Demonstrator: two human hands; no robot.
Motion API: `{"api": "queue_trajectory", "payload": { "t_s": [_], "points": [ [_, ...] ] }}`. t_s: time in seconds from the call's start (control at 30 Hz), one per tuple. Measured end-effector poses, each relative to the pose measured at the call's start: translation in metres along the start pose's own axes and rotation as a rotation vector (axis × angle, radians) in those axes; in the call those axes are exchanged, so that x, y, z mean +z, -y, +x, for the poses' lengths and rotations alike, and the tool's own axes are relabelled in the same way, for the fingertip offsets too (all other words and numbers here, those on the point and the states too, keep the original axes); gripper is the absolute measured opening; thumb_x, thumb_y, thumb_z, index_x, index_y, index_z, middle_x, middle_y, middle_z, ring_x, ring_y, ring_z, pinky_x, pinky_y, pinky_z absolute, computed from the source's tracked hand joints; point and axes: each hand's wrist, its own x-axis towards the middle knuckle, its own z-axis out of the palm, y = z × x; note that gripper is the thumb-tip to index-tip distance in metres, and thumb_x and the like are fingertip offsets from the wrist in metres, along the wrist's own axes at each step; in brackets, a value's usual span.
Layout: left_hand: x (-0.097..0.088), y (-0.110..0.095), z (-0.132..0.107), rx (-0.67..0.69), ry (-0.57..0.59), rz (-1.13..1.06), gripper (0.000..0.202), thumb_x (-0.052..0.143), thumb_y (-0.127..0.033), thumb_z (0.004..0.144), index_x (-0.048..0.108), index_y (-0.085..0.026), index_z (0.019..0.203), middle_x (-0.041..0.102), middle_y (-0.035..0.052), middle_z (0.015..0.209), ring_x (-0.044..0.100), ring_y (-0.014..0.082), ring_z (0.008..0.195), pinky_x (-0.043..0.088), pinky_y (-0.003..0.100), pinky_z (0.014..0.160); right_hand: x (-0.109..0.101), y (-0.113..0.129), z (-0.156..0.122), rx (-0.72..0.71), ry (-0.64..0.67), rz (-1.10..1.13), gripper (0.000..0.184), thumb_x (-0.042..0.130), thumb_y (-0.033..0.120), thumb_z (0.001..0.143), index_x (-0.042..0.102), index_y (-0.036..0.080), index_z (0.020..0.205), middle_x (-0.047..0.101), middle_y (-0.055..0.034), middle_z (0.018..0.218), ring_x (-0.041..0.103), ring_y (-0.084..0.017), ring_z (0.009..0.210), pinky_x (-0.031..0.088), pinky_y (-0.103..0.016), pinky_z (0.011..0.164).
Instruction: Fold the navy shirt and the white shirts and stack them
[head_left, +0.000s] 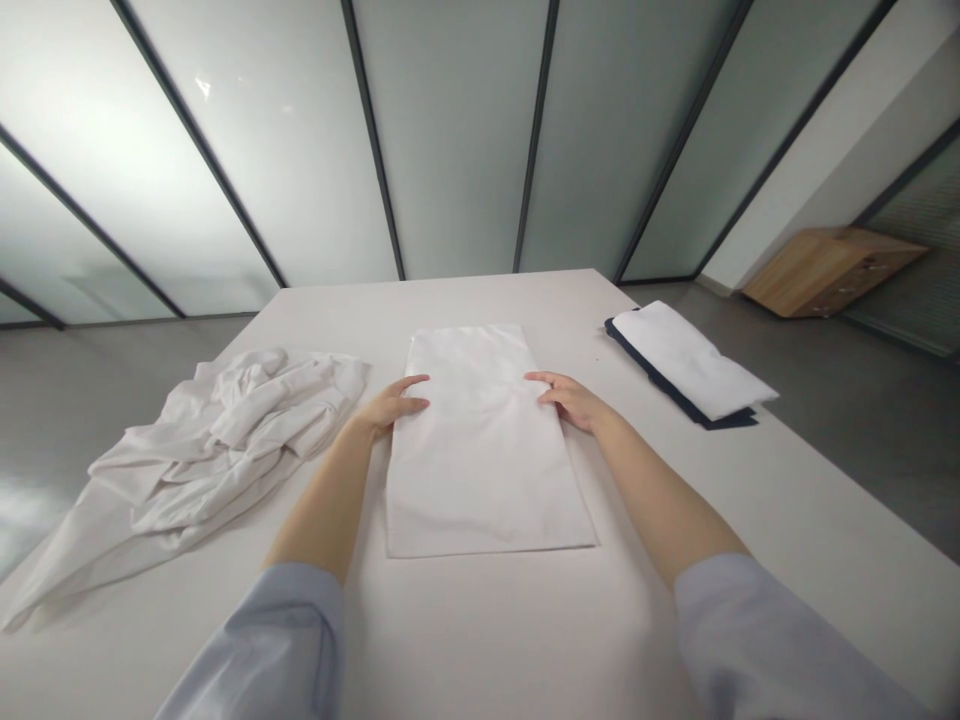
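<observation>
Though spread, fingers (pixel 414 403) on folded cloth (pixel 480 470)

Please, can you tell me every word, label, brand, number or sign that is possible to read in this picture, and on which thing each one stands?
I can read no text: the flat white cloth, the crumpled white cloth, the white and navy folded cloth and the wooden drawer unit show no legible words, labels or numbers.
</observation>
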Motion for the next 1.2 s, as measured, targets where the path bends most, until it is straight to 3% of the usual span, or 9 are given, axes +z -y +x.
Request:
{"api": "queue_trajectory", "payload": {
  "t_s": [0.27,0.47,0.6,0.7,0.9,0.97,1.03,1.13,1.2],
  "points": [
    [0.003,-0.005,0.003,0.003,-0.057,-0.027,0.082,0.088,-0.022,0.047,0.059,-0.017,0.124,0.073,0.0078,0.099,0.07,0.0243,0.083,0.058,0.038,0.078,-0.004,-0.004,0.008,-0.014,-0.042,-0.009,0.064,0.062,0.008,0.058,0.063,0.019,0.121,0.073,-0.0034,0.098,0.067,-0.019,0.086,0.053,-0.029,0.08],
    [0.007,-0.03,-0.008,0.13,-0.122,0.34,0.065,0.086,-0.036,0.049,0.067,-0.015,0.108,0.073,0.0083,0.097,0.068,0.0267,0.089,0.056,0.038,0.078,-0.014,0.019,0.004,-0.111,-0.119,-0.189,0.054,0.062,0.006,0.061,0.068,0.02,0.113,0.073,-0.0031,0.1,0.066,-0.017,0.091,0.048,-0.028,0.089],
    [0.008,-0.068,0.004,0.265,-0.214,0.802,0.034,0.074,-0.036,0.065,0.072,-0.014,0.091,0.072,0.0051,0.083,0.067,0.0259,0.086,0.054,0.036,0.078,-0.024,0.058,0.012,-0.214,-0.138,-0.489,0.032,0.062,0.008,0.065,0.071,0.019,0.094,0.072,-0.0012,0.085,0.064,-0.017,0.079,0.049,-0.028,0.08],
    [0.012,-0.11,0.015,0.43,-0.325,1.112,0.031,0.068,-0.033,0.072,0.072,-0.014,0.096,0.071,0.0069,0.092,0.065,0.0272,0.096,0.051,0.039,0.089,-0.031,0.099,0.027,-0.316,-0.278,-0.789,0.017,0.061,0.012,0.071,0.068,0.018,0.085,0.069,-0.0025,0.079,0.062,-0.019,0.075,0.049,-0.031,0.076],
    [0.02,-0.176,0.005,0.863,-0.722,1.318,0.03,0.059,-0.032,0.082,0.066,-0.017,0.107,0.048,0.0129,0.141,0.033,0.033,0.138,0.029,0.049,0.112,-0.028,0.162,0.033,-0.788,-0.741,-1.035,0.023,0.052,0.02,0.084,0.061,0.019,0.106,0.057,-0.0146,0.12,0.052,-0.031,0.114,0.044,-0.047,0.094],
    [0.02,-0.171,-0.005,0.924,-0.732,1.35,0.031,0.057,-0.027,0.082,0.062,-0.02,0.112,0.048,0.0106,0.143,0.03,0.0308,0.141,0.025,0.049,0.114,-0.023,0.157,0.023,-0.88,-0.782,-1.067,0.027,0.05,0.019,0.085,0.058,0.021,0.111,0.05,-0.0148,0.133,0.045,-0.033,0.124,0.041,-0.05,0.1],
    [0.019,-0.147,-0.013,0.908,-0.659,1.413,0.035,0.056,-0.022,0.082,0.059,-0.021,0.117,0.055,0.0102,0.135,0.037,0.0279,0.137,0.023,0.047,0.116,-0.017,0.134,0.01,-0.916,-0.746,-1.119,0.031,0.051,0.015,0.083,0.057,0.022,0.112,0.046,-0.0136,0.14,0.04,-0.034,0.129,0.037,-0.052,0.104],
    [0.019,-0.081,-0.023,0.737,-0.483,1.538,0.043,0.057,-0.017,0.076,0.055,-0.019,0.119,0.064,0.0123,0.123,0.048,0.0258,0.13,0.025,0.043,0.115,-0.009,0.074,-0.009,-0.893,-0.567,-1.195,0.034,0.054,0.011,0.076,0.059,0.021,0.108,0.053,-0.013,0.136,0.042,-0.033,0.131,0.037,-0.05,0.105],
    [0.02,-0.034,-0.028,0.567,-0.277,1.614,0.043,0.061,-0.019,0.073,0.056,-0.02,0.116,0.067,0.0116,0.117,0.052,0.0268,0.126,0.03,0.042,0.112,-0.005,0.031,-0.018,-0.815,-0.337,-1.23,0.036,0.056,0.009,0.07,0.061,0.02,0.104,0.064,-0.0118,0.12,0.05,-0.031,0.125,0.04,-0.046,0.102]
  ]
}}
